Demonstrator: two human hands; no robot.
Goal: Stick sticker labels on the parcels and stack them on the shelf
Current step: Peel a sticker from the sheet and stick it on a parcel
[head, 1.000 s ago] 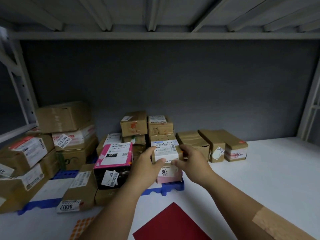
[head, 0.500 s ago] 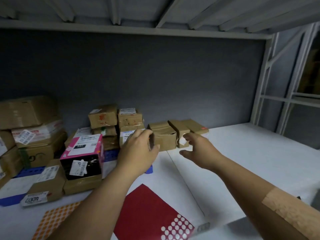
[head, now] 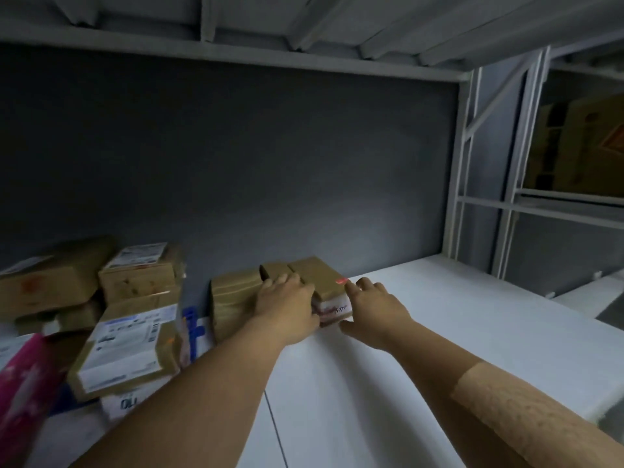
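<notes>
**Parcels by the back wall: two hands reach for the end box**

The parcels [head: 317, 282] that matter now are a short row of brown boxes on the white shelf [head: 439, 332], pushed up against the grey back wall [head: 270, 163]; the end box [head: 329, 283] on the right has a pale front with some writing on it. The left hand [head: 287, 304] lies over the left side of this box with its fingers bent over the top; it looks like it is holding on, but I cannot tell how tight. The right hand [head: 373, 307] is just beside the box on the right, fingers spread and fairly straight, thumb low near the front corner; it holds nothing yet.

My guess is the box is about to be picked up; to do that well, both hands should squeeze the two sides evenly and lift straight up, so the next box [head: 233, 292] is not dragged along.

Further left sits a messy pile of labelled boxes [head: 128, 339]; a pink box [head: 23, 383] is blurry at the edge.
</notes>
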